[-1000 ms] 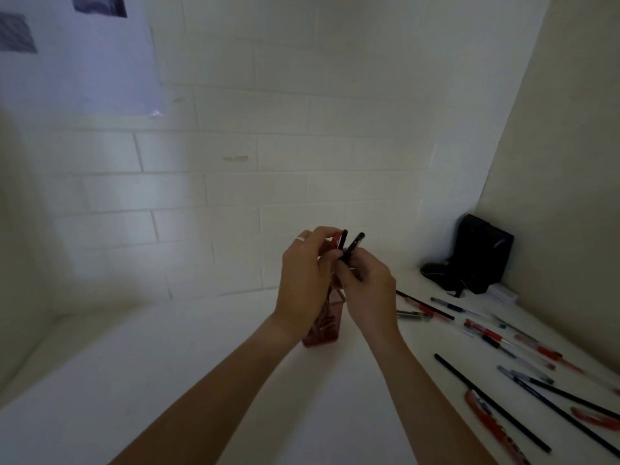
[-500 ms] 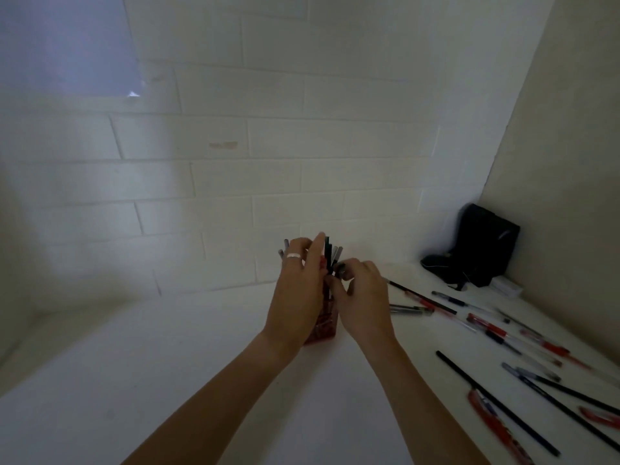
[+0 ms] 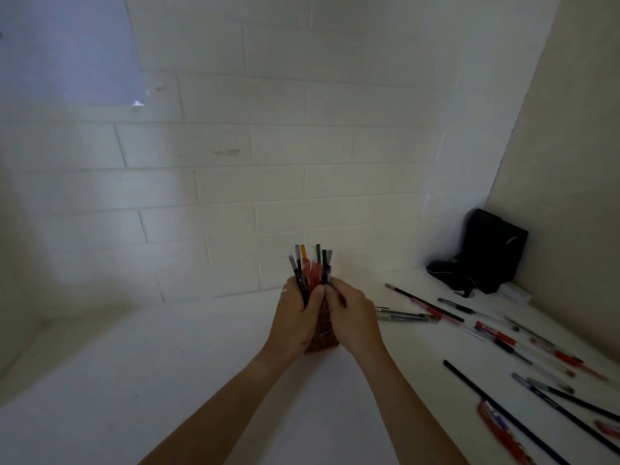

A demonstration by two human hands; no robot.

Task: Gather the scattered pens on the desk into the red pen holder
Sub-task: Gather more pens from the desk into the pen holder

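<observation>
The red pen holder (image 3: 321, 340) stands on the white desk (image 3: 167, 380) near the back wall, mostly hidden between my hands. A bundle of several black, red and orange pens (image 3: 310, 266) sticks up out of it. My left hand (image 3: 295, 320) curls round the bundle and the holder's left side. My right hand (image 3: 352, 317) is at the holder's right side, fingers curled against the pens; its grip is unclear. Several loose pens (image 3: 496, 337) lie scattered on the desk to the right.
A black object (image 3: 483, 253) sits in the back right corner with a small white box (image 3: 513, 293) beside it. A tiled wall runs close behind the holder. A side wall bounds the desk on the right.
The pens held above the holder have gone down into it. Both hands dropped lower and now close around the bundle and holder. The camera has tilted a little.
</observation>
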